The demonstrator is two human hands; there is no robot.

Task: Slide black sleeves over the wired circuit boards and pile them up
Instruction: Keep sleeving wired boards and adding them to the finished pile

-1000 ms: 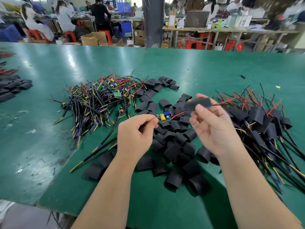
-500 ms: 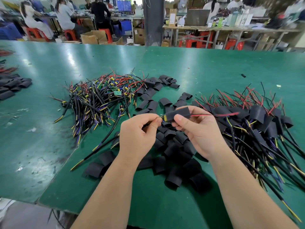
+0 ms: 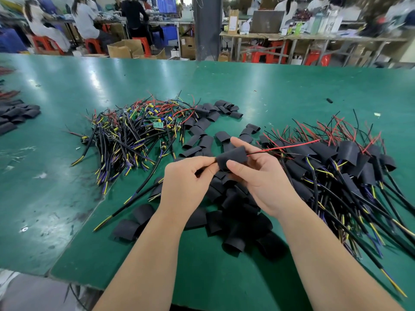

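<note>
Currently both hands are raised mid-frame over the green worktop (image 3: 269, 86), just above the loose sleeves (image 3: 235, 223) scattered near the front edge. The right hand (image 3: 262, 176) has thumb and fingers closed on a black sleeve (image 3: 232, 157), pinching it across its body with the sleeve lying roughly level. A red wire (image 3: 283, 148) sticks out of the sleeve's right mouth and points right over the far heap. The left hand (image 3: 186, 178) meets the sleeve's left mouth, fingers pinched on a black cable (image 3: 143, 187) that runs down-left onto the worktop and ends in a yellow tip. The board itself is hidden, so I cannot tell how far in it sits. A heap of bare wired boards (image 3: 134, 135) lies left of the hands: green boards tangled with black, yellow and red leads. A heap of sleeved boards (image 3: 336, 164) lies right of the hands, cables fanning toward the near right corner. More empty sleeves trail between the two heaps. A small batch of sleeves (image 3: 15, 113) sits at the far left edge. Behind the worktop, people (image 3: 85, 21) sit on red stools (image 3: 94, 44) at other benches.
</note>
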